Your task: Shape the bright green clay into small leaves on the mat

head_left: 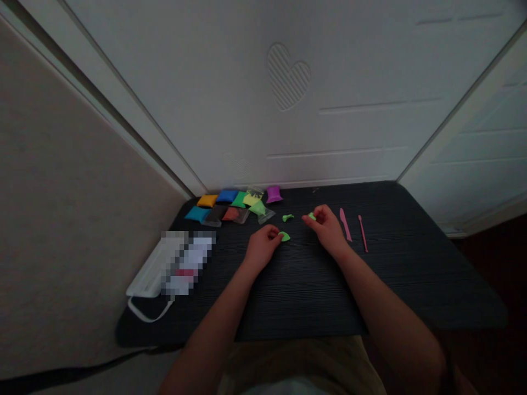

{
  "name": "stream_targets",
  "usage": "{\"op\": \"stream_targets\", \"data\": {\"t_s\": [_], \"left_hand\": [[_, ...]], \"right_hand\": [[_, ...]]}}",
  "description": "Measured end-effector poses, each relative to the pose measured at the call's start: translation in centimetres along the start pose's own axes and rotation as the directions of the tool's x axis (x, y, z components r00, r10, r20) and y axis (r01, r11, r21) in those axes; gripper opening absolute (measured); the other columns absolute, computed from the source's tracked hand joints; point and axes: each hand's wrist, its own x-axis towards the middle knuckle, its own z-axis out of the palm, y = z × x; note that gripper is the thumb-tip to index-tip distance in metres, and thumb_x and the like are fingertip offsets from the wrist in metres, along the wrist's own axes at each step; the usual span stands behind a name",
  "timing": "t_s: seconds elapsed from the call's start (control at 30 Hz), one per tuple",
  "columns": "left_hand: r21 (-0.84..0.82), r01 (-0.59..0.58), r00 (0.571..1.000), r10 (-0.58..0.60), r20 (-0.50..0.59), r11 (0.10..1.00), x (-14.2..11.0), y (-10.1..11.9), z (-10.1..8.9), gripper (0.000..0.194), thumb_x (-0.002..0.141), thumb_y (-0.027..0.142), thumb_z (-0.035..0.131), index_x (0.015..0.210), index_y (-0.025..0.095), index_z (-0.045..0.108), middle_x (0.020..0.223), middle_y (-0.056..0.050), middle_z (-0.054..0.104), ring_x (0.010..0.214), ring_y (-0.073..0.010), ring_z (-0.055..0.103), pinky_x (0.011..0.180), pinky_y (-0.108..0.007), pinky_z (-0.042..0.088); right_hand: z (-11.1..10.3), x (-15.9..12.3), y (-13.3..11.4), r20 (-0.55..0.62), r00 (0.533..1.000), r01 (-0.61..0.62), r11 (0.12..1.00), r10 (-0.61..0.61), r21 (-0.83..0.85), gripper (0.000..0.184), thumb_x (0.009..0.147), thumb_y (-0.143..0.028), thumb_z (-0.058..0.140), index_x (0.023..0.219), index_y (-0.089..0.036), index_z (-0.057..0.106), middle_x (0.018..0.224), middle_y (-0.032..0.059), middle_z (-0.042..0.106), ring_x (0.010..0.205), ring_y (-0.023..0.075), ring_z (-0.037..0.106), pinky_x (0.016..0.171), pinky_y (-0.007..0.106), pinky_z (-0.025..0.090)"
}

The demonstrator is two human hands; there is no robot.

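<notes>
Between the thumb and fingers of my left hand [263, 244] is a flat light-green piece of modelling clay [285, 236], its rounded edge sticking out to the right. My right hand [327, 227] pinches a smaller light-green clay lump [312, 216], partly covered by the fingers. Both hands are just above the dark table [296, 296], a short way apart. Behind and between them lies a small shaped bit of green clay [287, 218]. To the right of my right hand lie a pink plastic knife [345, 224] and a thin pink modelling tool [363, 233].
Several coloured clay packets, among them an orange one [207, 201] and a purple one [274, 193], lie at the back left. A white pouch-like item with a strap [150, 271] sits at the left beside a blurred-out item [191, 266]. A white panel [354, 131] rises behind the table.
</notes>
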Motion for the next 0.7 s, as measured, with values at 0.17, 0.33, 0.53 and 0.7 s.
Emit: {"op": "stream_targets", "data": {"t_s": [0.17,0.33,0.53,0.7], "left_hand": [[0.038,-0.007,1.0,0.007,-0.005,0.999,0.0,0.3,0.4,0.018,0.073,0.036,0.05,0.077,0.02,0.057,0.071,0.0,0.063,0.065,-0.0136,0.058,0.059,-0.024,0.041],[-0.013,-0.011,0.999,0.012,0.053,1.0,-0.2,0.3,0.4,0.018,0.073,0.036,0.05,0.079,0.02,0.056,0.071,0.001,0.063,0.065,-0.0134,0.059,0.058,-0.024,0.041],[0.057,-0.042,0.998,0.038,0.056,0.998,-0.4,0.5,0.5,0.017,0.073,0.035,0.05,0.078,0.02,0.058,0.071,0.0,0.062,0.065,-0.0138,0.057,0.058,-0.024,0.039],[0.048,-0.061,0.997,0.059,0.052,0.997,-0.4,0.3,0.4,0.016,0.071,0.035,0.052,0.074,0.02,0.058,0.069,0.0,0.061,0.063,-0.0145,0.055,0.056,-0.024,0.038]], "right_hand": [[0.0,-0.1,-0.1,0.002,0.999,0.037,0.999,-0.037,-0.04,0.022,0.066,-0.037,0.062,0.07,-0.023,0.046,0.065,-0.0043,0.048,0.059,0.0114,0.047,0.057,0.025,0.038],[0.1,0.0,0.5,0.031,0.999,0.025,0.999,-0.024,-0.024,0.02,0.069,-0.036,0.059,0.076,-0.022,0.048,0.07,-0.0024,0.052,0.062,0.0118,0.05,0.06,0.026,0.04],[0.1,0.0,1.1,0.026,0.997,0.081,0.984,-0.077,-0.161,0.027,0.076,-0.037,0.05,0.097,-0.022,0.045,0.07,-0.0022,0.051,0.058,0.0111,0.049,0.055,0.025,0.04],[-0.1,-0.5,0.2,0.102,0.987,0.158,0.896,-0.127,-0.415,0.026,0.083,-0.038,0.039,0.094,-0.02,0.053,0.068,-0.0004,0.052,0.06,0.0128,0.049,0.056,0.025,0.037]]}}
